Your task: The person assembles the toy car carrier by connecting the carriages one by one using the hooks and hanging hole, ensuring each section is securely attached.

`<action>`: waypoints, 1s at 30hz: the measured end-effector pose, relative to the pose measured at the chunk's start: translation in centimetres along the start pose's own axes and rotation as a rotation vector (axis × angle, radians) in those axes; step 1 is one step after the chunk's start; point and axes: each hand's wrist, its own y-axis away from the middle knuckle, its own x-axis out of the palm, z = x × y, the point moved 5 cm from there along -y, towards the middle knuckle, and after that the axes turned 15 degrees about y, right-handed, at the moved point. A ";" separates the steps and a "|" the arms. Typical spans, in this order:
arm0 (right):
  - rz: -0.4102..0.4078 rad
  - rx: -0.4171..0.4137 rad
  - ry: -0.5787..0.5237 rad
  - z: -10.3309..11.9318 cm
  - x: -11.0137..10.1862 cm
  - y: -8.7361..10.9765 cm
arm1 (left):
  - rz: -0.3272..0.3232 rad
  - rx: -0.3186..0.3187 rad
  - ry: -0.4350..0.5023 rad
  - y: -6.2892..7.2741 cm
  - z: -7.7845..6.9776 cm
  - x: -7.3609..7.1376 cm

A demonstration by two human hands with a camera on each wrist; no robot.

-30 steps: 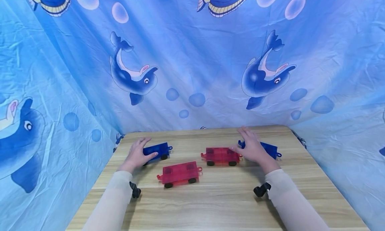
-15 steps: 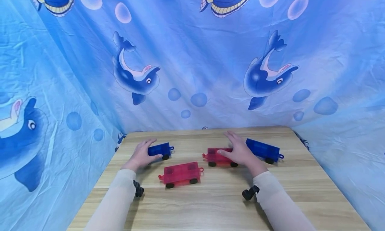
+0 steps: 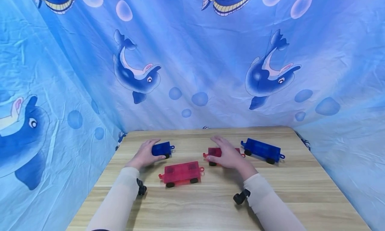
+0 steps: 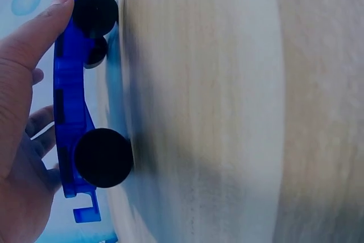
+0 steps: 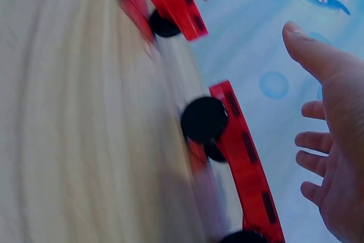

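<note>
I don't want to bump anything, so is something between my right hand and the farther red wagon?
Nothing visible stands between the right hand and the farther red wagon; the right wrist view shows open space there. The nearer red wagon sits off to the left, the blue wagon to the right.

There are 2 red wagons (image 3: 181, 172) (image 3: 213, 151), 2 blue wagons (image 3: 161, 149) (image 3: 263, 149) (4 altogether) and 2 hands (image 3: 146, 155) (image 3: 229, 155).

No text, label, brand, number or sign could be read: none on the blue toy train cars (image 3: 262, 150) or red toy train cars (image 3: 181, 172), the wooden tabletop (image 3: 192, 207), or the dolphin-printed backdrop (image 3: 192, 57) toward twelve o'clock.
</note>
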 end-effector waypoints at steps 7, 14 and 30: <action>0.073 -0.116 -0.025 3.1 0.8 0.4 | 0.022 -0.019 -0.009 -0.4 -0.4 0.3; 0.175 -0.176 -0.051 6.1 1.7 1.3 | 0.043 -0.041 -0.001 -0.3 -0.8 0.5; 0.188 -0.326 0.141 9.7 3.2 1.8 | 0.063 -0.038 -0.010 -0.5 -0.4 0.4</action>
